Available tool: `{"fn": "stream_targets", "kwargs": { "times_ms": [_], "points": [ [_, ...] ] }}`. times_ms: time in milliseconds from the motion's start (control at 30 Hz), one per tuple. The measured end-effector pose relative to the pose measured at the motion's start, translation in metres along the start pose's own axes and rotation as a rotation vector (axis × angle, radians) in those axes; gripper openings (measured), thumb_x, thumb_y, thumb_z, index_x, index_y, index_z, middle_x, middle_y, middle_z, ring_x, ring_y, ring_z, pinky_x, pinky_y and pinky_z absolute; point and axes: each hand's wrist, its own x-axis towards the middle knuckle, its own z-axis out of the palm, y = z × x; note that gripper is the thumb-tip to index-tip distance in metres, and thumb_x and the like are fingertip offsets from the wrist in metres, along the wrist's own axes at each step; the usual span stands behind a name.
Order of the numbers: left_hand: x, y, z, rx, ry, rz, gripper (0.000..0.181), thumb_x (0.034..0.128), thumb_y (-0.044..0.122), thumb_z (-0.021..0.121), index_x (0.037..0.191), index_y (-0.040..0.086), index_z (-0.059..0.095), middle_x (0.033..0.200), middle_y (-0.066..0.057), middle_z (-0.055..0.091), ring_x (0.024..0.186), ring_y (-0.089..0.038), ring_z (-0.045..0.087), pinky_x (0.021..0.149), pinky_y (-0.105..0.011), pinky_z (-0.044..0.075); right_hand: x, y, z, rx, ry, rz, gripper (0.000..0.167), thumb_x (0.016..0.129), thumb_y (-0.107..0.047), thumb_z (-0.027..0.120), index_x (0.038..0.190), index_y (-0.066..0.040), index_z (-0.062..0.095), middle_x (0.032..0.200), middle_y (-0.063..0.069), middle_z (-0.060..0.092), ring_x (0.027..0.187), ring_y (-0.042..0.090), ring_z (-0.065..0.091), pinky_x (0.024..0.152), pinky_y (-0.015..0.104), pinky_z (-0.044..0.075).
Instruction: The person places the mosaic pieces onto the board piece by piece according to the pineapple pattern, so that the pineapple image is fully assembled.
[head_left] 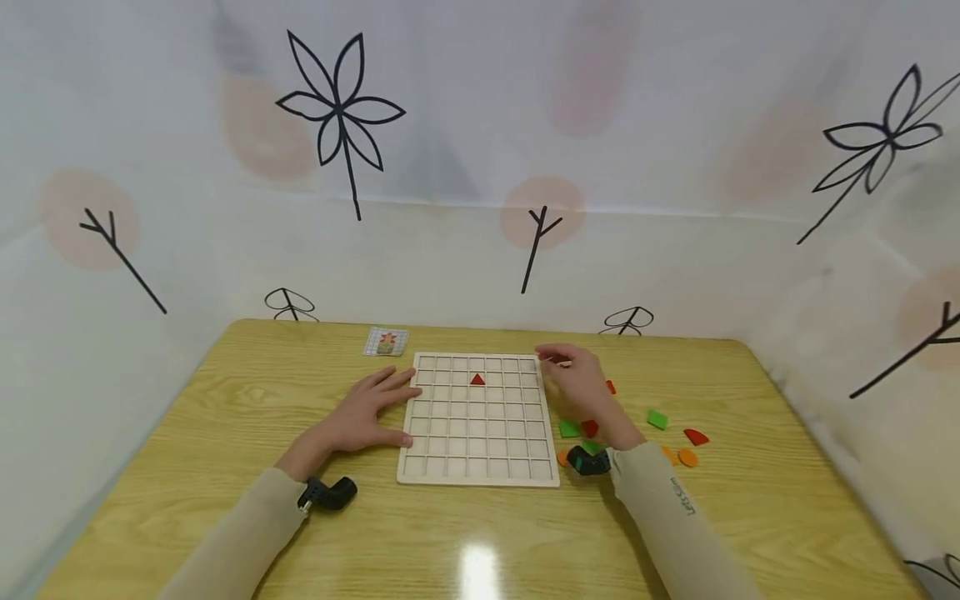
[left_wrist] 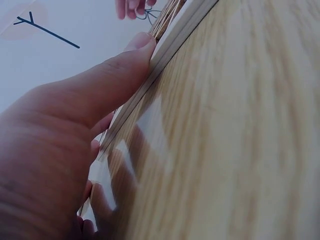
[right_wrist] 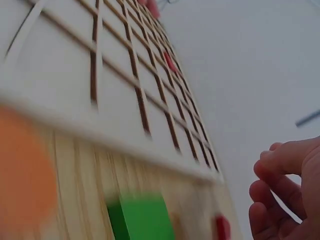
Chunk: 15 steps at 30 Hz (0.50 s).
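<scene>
A pale gridded board [head_left: 477, 429] lies on the table, with one red triangle [head_left: 477, 379] in a cell of its second row from the back. My left hand [head_left: 360, 417] rests spread at the board's left edge; its thumb [left_wrist: 125, 65] touches the rim in the left wrist view. Close to the board's back right corner is my right hand [head_left: 581, 383], raised, its fingers loosely bent. In the right wrist view, this hand [right_wrist: 285, 185] shows the thumb near the index finger and no piece visible between them.
Right of the board lie loose pieces: a green square [head_left: 657, 419], a red quarter-round piece [head_left: 696, 437], an orange disc [head_left: 687, 457] and several others, some partly behind my right arm. A small picture card [head_left: 386, 342] lies behind the board's left corner. Patterned cloth hangs around the table.
</scene>
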Motion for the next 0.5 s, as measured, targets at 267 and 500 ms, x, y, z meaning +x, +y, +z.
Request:
{"fn": "stream_targets", "kwargs": {
  "times_ms": [267,500],
  "points": [
    [-0.001,0.001,0.0,-0.008,-0.007,-0.014,0.082,0.0802,0.059,0.076,0.148,0.021,0.051,0.162,-0.002,0.029,0.15,-0.036,0.014,0.114,-0.064,0.013,-0.035,0.028,-0.078,-0.197,0.032,0.017,0.029,0.101,-0.015,0.061,0.125,0.001,0.067,0.117,0.02,0.068,0.1,0.032,0.062,0.074,0.022,0.052],
    [0.0,0.001,0.0,-0.001,-0.007,-0.014,0.081,0.0805,0.058,0.076,0.148,0.02,0.051,0.162,-0.003,0.029,0.15,-0.037,0.014,0.114,-0.063,0.013,-0.076,0.044,-0.124,-0.318,0.02,-0.009,0.024,0.099,-0.014,0.063,0.115,0.002,0.071,0.111,0.019,0.069,0.093,0.015,0.062,0.075,0.015,0.049]
  ]
}}
